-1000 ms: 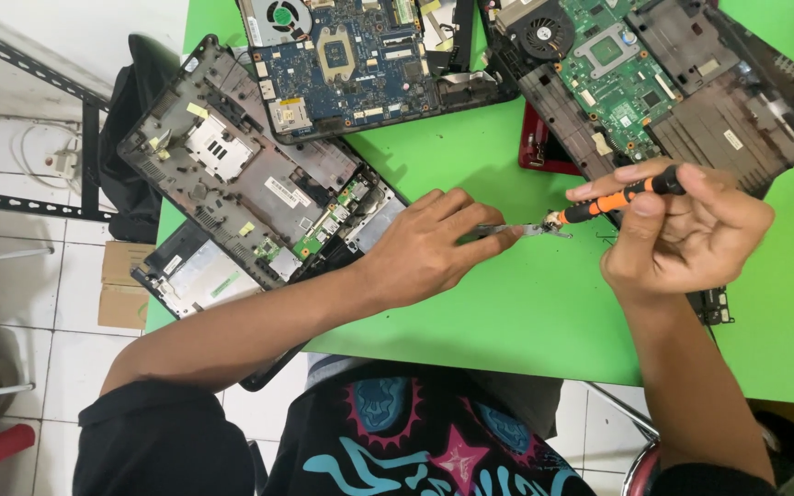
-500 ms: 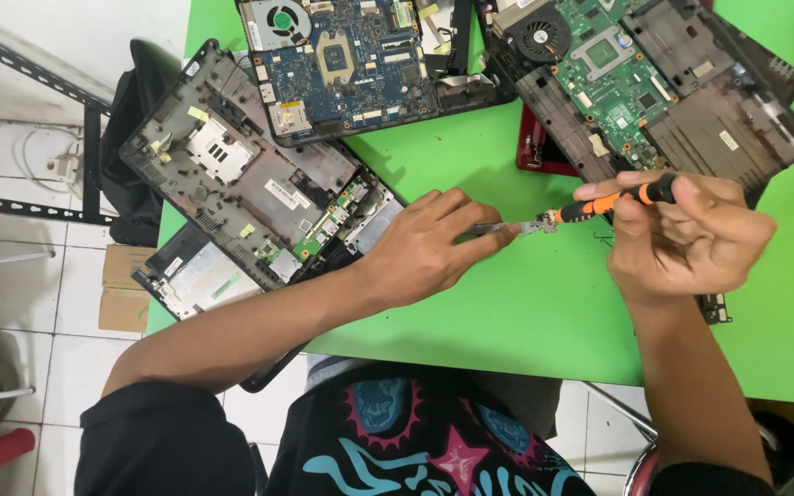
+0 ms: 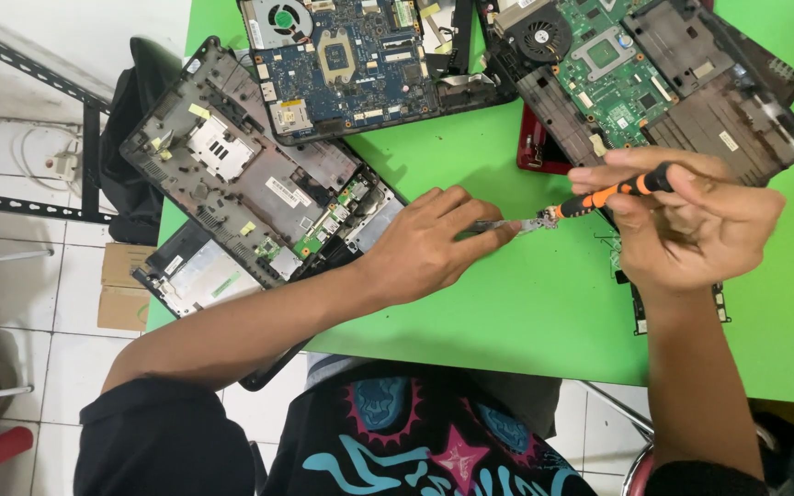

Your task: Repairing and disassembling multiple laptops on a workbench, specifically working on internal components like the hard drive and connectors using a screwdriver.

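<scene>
— What is the biggest thing here?

— The tabletop [image 3: 507, 312], flat and smooth, bright green. On it lie three opened laptop bases: a grey plastic chassis [image 3: 241, 184] with metal plates, tilted at the left edge; a blue motherboard [image 3: 351, 55] with a round fan at the top; a green circuit board [image 3: 618, 83] in a dark ribbed shell at the upper right.

— And the hands?

— The left hand [image 3: 425, 243] rests on the tabletop, fingers closed around a small thin metal bracket [image 3: 521, 223], pinning its near end. The right hand [image 3: 691, 220] is curled shut on a slim screwdriver [image 3: 608, 193] with an orange-and-black handle, held nearly level.

— Where does the tip sit?

— On the far end of the bracket, between both hands, just above the bare green surface. Whether a screw is there is too small to tell.
</scene>
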